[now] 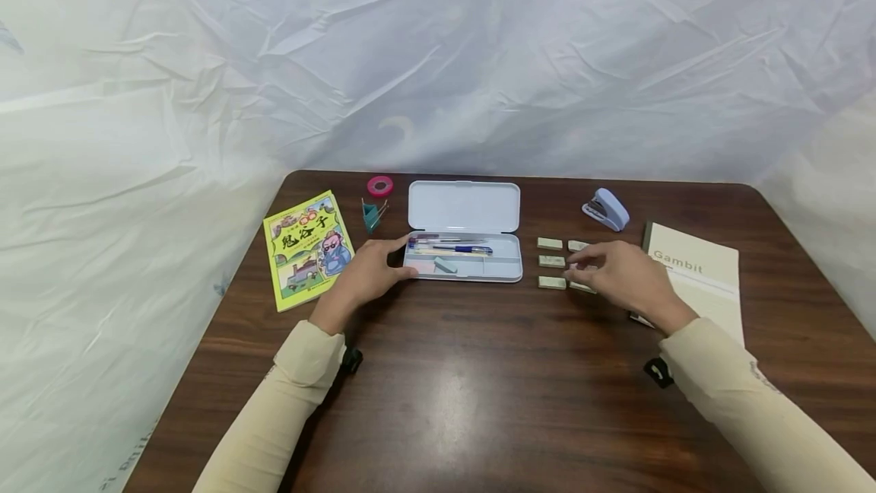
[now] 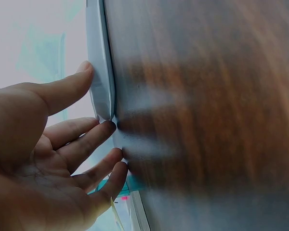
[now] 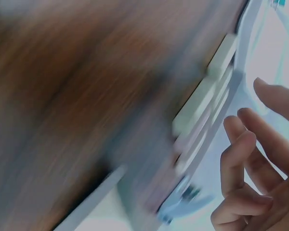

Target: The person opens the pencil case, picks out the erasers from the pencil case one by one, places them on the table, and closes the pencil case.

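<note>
A white pencil case (image 1: 503, 268) lies with its lid open; inside are pens (image 1: 463, 250) and a pale green eraser (image 1: 445, 265). At its left end my left hand (image 1: 372, 270) rests against it, thumb by the front corner and fingers along the side. In the left wrist view, those fingers are fairly straight against the pencil case (image 2: 100, 62). My right hand (image 1: 621, 274) hovers over the right column of several small pale erasers (image 1: 551, 261), partly hiding them. The right wrist view shows its fingers bent with nothing between them, apart from the erasers (image 3: 195, 108).
A yellow comic book (image 1: 301, 249) lies left, with a teal clip-like object (image 1: 372, 217) and a pink tape ring (image 1: 379, 186) behind. A lavender stapler (image 1: 607, 210) stands behind the erasers. The right forearm crosses a notebook (image 1: 705, 280). White sheeting (image 1: 438, 82) hangs behind the table.
</note>
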`<state>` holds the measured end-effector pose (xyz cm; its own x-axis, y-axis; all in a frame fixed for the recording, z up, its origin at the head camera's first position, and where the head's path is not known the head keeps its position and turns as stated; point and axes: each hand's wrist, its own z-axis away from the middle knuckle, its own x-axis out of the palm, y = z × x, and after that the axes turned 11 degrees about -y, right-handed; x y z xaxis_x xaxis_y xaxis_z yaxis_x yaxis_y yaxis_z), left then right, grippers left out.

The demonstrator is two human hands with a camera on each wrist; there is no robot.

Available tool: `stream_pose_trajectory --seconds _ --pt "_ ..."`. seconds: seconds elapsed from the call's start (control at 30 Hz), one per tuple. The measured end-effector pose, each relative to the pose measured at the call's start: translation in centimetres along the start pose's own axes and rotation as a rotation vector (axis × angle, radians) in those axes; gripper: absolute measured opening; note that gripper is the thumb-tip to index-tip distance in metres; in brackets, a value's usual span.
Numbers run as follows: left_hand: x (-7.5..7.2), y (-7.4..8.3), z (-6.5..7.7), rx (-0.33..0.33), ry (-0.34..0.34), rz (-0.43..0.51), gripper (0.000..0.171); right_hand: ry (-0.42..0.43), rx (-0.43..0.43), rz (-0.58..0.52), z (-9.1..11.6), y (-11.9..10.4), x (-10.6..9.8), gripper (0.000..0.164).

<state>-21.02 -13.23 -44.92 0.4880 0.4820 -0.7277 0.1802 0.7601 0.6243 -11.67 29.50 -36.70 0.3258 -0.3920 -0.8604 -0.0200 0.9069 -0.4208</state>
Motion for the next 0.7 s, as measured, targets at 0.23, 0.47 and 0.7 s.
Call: stream_pose_trajectory --seconds 0.23,0.47,0.7 --pt "-0.1 -0.4 -0.2 -0.005 -0.001 -0.005 0.081 0.058 -0.051 -0.016 -2.9 -5.6 1.8 0.045" --pt "0.0 0.0 -0.2 -0.004 -0.004 -0.008 0.08 0.069 -0.141 -0.052 -5.6 -10.5 4.4 0.033" --pt "0.0 0.1 0.0 -0.007 -0.006 0.009 0.08 0.028 -0.151 -0.045 -7.3 -13.1 6.2 0.025"
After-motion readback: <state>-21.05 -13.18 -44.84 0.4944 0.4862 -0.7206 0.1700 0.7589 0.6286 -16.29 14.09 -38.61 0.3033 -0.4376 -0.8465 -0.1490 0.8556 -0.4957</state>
